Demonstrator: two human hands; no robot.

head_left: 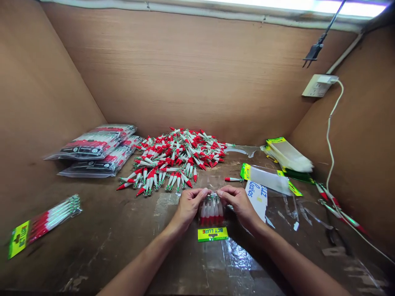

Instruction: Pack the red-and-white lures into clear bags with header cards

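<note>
At the lower left of the frame, a filled pack (55, 218) of red-and-white lures with a yellow-green header lies slanted on the dark tabletop (117, 230). Farther up, at centre left, stand stacked clear bags (89, 148) of similar lures, with a loose heap (182, 154) of them beside it at the middle. Below the heap, the left hand (189, 205) pinches the upper left edge of a clear lure pack (212, 216) between thumb and fingers; this pack sits just below the frame's centre, its "BCT LURE" header toward the bottom edge. The right hand (239, 203) pinches its upper right edge in the same way. Right of centre come a single lure (232, 179), a handwritten paper (257, 201) and flat clear sleeves (268, 179), then a sleeve stack (290, 154) farther up. A hanging plug (314, 52) and a wall socket (317, 86) occupy the upper right, with a white cable (329, 144) running down past several loose lures (352, 222) at the lower right.
</note>
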